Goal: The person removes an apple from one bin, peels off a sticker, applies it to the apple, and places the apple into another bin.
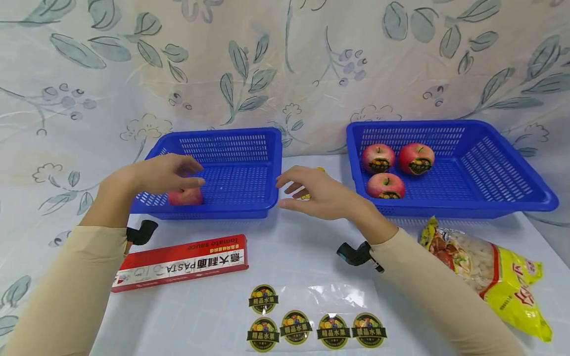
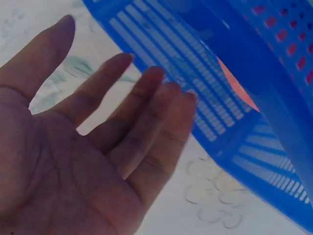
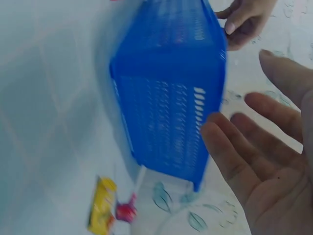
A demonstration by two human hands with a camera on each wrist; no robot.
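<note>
My left hand [image 1: 162,173] hovers over the left end of a blue plastic basket [image 1: 236,211], above a red apple [image 1: 184,197] that it partly hides. In the left wrist view the palm faces the camera with nothing in it. My right hand [image 1: 318,192] hangs just off that basket's right side, fingers loosely bent; its palm is bare in the right wrist view. A second blue basket [image 1: 458,207] on the right holds three apples [image 1: 378,158], each with a black-and-gold label. At the front lies a clear sheet of round fruit stickers [image 1: 296,327].
A red-and-white pasta box [image 1: 182,264] lies in front of the left basket. At the right, a yellow-ended food bag [image 1: 485,267] lies below the other basket. Behind my right hand sits a small yellow packet [image 3: 101,205] beside a pink item [image 3: 127,209]. A floral curtain [image 1: 311,89] hangs behind.
</note>
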